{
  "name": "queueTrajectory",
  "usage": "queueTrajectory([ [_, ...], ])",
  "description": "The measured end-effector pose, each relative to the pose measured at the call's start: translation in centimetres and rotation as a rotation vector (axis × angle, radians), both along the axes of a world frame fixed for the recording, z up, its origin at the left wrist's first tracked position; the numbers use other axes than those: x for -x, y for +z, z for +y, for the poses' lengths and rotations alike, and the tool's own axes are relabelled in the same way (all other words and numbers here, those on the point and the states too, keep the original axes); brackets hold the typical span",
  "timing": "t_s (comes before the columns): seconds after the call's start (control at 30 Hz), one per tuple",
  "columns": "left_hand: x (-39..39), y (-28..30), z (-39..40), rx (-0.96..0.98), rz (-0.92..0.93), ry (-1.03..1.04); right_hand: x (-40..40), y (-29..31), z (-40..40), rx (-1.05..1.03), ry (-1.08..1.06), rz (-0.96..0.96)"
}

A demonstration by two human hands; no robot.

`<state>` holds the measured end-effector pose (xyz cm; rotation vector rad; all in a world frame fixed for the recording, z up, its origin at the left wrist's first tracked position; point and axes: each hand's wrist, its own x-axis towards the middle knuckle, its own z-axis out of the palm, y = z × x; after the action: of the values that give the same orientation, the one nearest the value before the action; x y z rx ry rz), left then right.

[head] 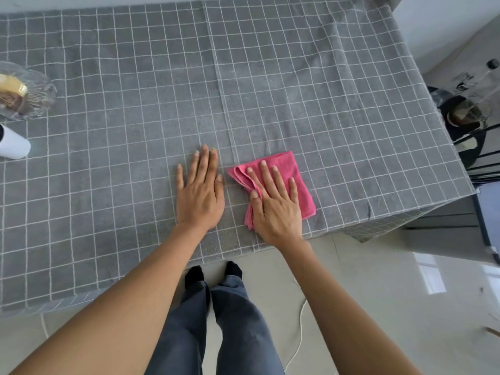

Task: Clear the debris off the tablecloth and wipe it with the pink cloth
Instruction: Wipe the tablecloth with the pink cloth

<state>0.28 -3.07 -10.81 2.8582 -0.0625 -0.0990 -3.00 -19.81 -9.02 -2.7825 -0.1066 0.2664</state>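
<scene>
A grey tablecloth [135, 104] with a white grid covers the table. The folded pink cloth [286, 165] lies on it near the front edge, right of centre. My right hand [276, 204] presses flat on the pink cloth, fingers spread, thumb pinching its bunched left edge. My left hand [200, 190] lies flat, palm down, on the bare tablecloth just left of the pink cloth and holds nothing. I see no debris on the cloth around my hands.
At the far left stand a clear glass dish [29, 90] with something yellow and brown in it, and a white cup [13, 144]. Off the table's right side are a dark stool with a glass bottle [470, 85]. A white cord [297, 334] lies on the floor.
</scene>
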Motion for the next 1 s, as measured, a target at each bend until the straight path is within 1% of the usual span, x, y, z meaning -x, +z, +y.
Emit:
queueTrajectory([
  [0.1,0.0,-0.1,0.1,-0.002,0.004,0.001,-0.7,-0.2,-2.8,0.019,-0.022,-0.009],
  [0.27,0.0,-0.2,0.2,0.01,0.006,-0.006,-2.0,0.1,-8.5,0.062,-0.261,0.029],
  [0.43,0.1,-0.2,0.2,-0.001,0.007,-0.001,-2.1,0.1,-7.5,0.068,-0.325,0.055],
  [0.5,0.1,-0.1,0.1,-0.005,0.012,-0.003,-2.0,0.4,-5.9,0.065,-0.284,0.07],
  [0.67,-0.1,-0.1,0.1,-0.023,0.009,-0.004,-0.1,0.5,0.4,0.017,-0.002,0.031],
  [0.77,-0.2,0.0,0.2,-0.012,0.025,-0.006,-0.6,0.3,-0.2,-0.001,0.022,0.008],
  [0.83,-0.2,0.2,0.3,0.007,0.041,-0.015,-2.0,0.1,-1.5,-0.007,-0.015,-0.007],
  [1.0,-1.1,0.5,1.6,0.02,0.061,-0.043,-7.7,0.0,-3.1,0.024,-0.262,0.026],
])
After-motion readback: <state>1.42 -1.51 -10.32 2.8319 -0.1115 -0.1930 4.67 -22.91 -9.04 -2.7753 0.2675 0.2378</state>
